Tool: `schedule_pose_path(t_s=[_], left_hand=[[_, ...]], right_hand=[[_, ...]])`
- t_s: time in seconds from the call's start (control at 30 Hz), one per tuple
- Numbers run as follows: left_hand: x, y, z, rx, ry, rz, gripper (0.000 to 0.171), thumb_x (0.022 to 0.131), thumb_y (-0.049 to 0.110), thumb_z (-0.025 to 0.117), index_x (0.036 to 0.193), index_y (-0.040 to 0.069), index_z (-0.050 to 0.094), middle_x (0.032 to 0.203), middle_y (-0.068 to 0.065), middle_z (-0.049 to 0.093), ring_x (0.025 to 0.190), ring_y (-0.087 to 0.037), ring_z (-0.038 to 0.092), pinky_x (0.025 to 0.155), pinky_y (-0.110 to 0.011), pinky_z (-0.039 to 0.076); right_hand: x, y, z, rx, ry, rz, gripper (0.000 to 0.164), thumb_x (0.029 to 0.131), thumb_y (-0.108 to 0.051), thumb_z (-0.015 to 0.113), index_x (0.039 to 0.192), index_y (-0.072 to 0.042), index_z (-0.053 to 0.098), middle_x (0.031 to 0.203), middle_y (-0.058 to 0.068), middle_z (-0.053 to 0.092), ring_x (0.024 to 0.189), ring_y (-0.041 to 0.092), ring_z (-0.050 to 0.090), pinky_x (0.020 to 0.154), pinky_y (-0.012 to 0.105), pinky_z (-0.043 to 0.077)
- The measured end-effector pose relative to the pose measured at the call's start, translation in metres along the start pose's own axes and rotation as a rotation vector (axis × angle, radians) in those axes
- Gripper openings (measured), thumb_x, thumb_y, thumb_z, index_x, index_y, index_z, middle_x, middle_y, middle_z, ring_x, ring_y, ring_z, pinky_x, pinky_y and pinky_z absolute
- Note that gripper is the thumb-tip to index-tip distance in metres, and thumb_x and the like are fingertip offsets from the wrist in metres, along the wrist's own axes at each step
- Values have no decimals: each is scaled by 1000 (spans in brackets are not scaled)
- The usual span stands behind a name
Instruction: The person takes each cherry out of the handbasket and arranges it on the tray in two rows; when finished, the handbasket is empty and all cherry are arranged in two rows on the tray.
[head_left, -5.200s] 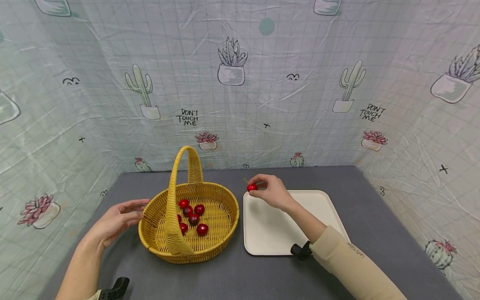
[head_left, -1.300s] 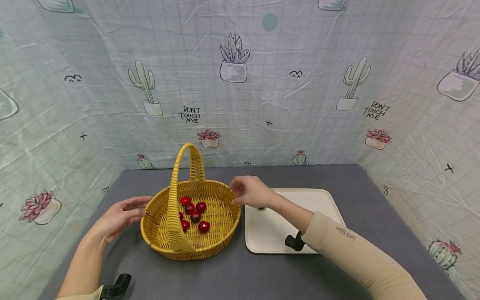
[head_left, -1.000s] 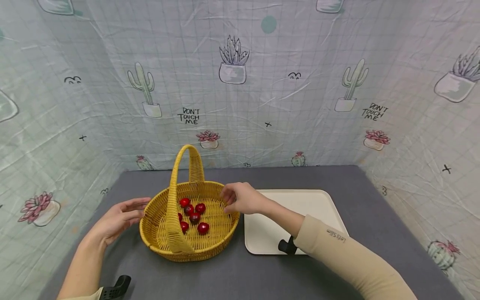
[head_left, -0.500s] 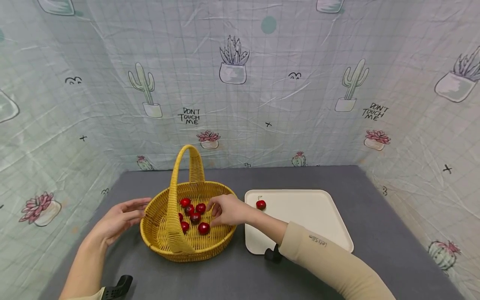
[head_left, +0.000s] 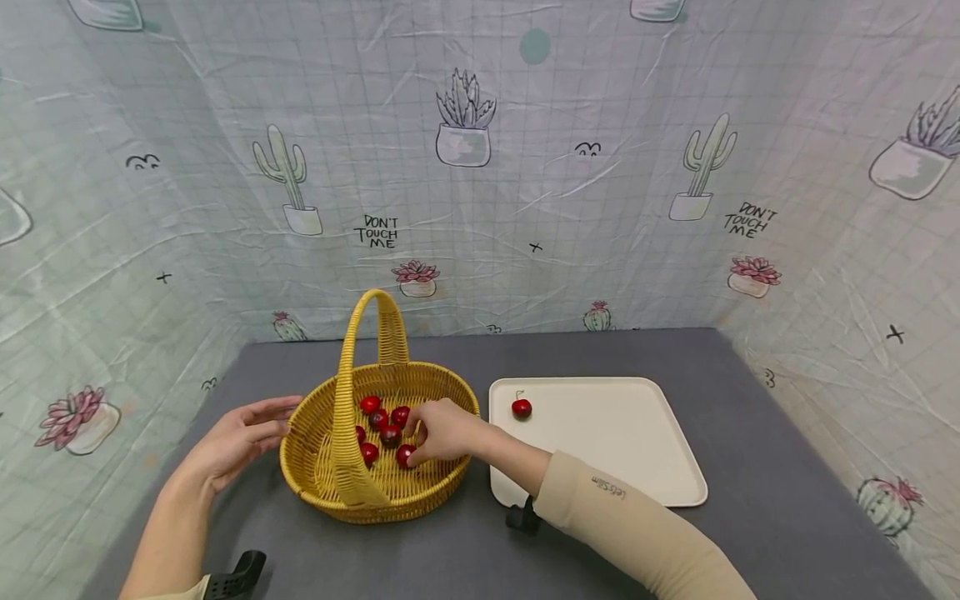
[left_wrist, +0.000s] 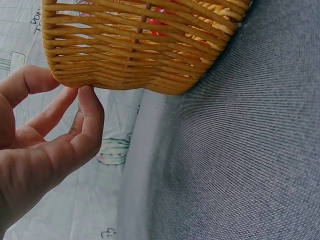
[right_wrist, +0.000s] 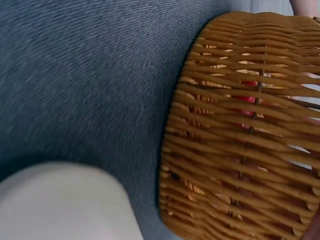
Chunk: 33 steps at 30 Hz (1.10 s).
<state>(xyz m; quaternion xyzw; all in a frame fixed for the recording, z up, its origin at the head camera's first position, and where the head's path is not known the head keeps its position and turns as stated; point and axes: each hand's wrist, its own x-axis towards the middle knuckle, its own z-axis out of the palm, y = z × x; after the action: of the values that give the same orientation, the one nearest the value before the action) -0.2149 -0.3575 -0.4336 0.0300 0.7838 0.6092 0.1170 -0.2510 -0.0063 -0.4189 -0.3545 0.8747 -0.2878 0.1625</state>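
A yellow wicker basket (head_left: 442,379) with a tall handle holds several dark red cherries. My right hand (head_left: 447,431) reaches into it from the right, thumb and fingers apart. The thumb tip lies against the right edge of the front cherry (head_left: 403,456), while the fingertips hover above and behind it, near another cherry (head_left: 400,417). My left hand (head_left: 238,437) rests its fingertips against the basket's left rim; the left wrist view has the thumb and fingers (left_wrist: 91,107) touching the outer weave. In the right wrist view the basket wall (right_wrist: 240,135) hides the right fingers.
Right of the basket lies a cream rectangular tray (head_left: 592,433) with one stemmed cherry (head_left: 522,408) near its far left corner. A grey cloth (head_left: 420,558) covers the table. Patterned curtain (head_left: 480,208) encloses the back and sides.
My right hand first held a stemmed cherry over the tray, which now lies on the tray. The hand then moved left into the basket, to the front cherry. My left hand stayed at the rim.
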Motion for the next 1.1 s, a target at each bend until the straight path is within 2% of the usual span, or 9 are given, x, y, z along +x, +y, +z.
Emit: schedule_pose_path(t_s=[0.27,0.6,0.83,1.1], left_hand=[[1,1,1,2,5,-7,64,104,12,62,157,-8,32,148,-26,45,112,-3,61,92,-28,55],[0,1,0,5,5,-5,63,104,12,62,157,-8,32,146,-23,47,111,-4,61,91,-28,55],[0,-2,0,-4,3,6,63,104,12,61,156,-9,32,145,-21,48,111,-5,62,91,-28,55],[1,-2,-1,7,1,-1,63,105,13,61,157,-8,32,147,-18,48,112,1,59,91,-27,54]], right_hand=[[4,-3,8,-104,6,64,27,85,-25,88,102,-8,75,74,-8,61,68,6,55,62,21,46],[8,-6,13,-143,-2,51,24,86,-29,86,98,-10,76,75,-8,61,69,8,55,63,21,46],[10,-6,17,-173,15,45,26,87,-33,85,96,-11,77,69,-9,59,66,7,54,62,20,45],[10,-7,18,-178,-1,52,22,86,-25,86,99,-12,75,85,-5,65,70,8,57,66,22,49]])
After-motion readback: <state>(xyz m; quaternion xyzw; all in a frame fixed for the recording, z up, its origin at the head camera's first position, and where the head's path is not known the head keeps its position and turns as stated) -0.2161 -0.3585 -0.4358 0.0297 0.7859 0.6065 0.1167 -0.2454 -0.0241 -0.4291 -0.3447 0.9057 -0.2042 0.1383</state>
